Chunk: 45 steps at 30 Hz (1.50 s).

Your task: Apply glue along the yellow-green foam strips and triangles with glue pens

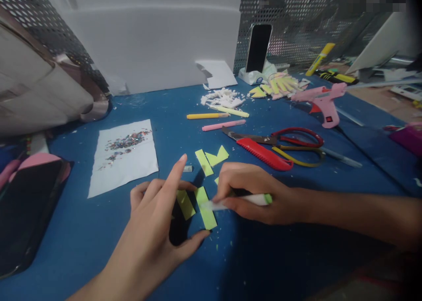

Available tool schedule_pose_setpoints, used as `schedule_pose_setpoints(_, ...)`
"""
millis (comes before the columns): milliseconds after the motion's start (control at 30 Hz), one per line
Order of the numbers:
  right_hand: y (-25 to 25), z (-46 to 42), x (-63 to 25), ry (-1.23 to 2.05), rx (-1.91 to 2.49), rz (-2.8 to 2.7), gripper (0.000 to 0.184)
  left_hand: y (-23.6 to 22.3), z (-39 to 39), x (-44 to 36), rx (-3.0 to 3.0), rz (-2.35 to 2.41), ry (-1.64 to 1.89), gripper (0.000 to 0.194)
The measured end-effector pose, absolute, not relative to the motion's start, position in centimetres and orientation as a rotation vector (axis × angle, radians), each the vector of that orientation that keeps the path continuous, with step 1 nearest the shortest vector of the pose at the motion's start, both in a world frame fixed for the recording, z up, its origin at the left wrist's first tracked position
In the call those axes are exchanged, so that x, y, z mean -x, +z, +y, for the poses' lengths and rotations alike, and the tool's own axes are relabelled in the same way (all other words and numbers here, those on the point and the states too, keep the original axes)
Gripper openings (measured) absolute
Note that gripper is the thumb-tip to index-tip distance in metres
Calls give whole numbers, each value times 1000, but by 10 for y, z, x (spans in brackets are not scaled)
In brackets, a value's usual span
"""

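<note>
Left hand closest to the lens: fingers spread, nothing grasped. Thumb tip at the near end of a lime-green paper strip, 1 fingertip by its far end; whether both press on it, cannot tell. Strip lies flat on the blue tabletop, between the 2 hands.

Right hand grips a white marker with a green end, held aslant; tip blurred, over the strip. Another green piece sits beneath the left hand's arch. Beyond: a short green strip and, just beside it, a notched green cutting.

Right of these, red utility knife lying against scissors. Farther back, 3 slim pens: pink, orange, pale yellow. Pink glue gun far right. Left side: white paper sheet bearing multicoloured specks. Smartphone propped upright at the back.
</note>
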State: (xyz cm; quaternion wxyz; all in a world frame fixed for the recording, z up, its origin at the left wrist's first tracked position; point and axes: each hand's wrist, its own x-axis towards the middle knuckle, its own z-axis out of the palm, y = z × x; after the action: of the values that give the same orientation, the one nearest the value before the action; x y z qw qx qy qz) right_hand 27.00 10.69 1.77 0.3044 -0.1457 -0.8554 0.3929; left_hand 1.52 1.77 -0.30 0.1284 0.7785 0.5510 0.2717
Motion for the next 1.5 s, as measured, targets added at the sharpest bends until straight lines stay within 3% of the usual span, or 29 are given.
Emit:
schedule_pose_setpoints(633,19,106,-270,920,394,-2265,27,-1,18,-15,-2267,1606,774,111)
schedule_pose_setpoints(1500,19,107,-271,1046,354,-2247,32,0,17,-15,-2272,1601,745,109)
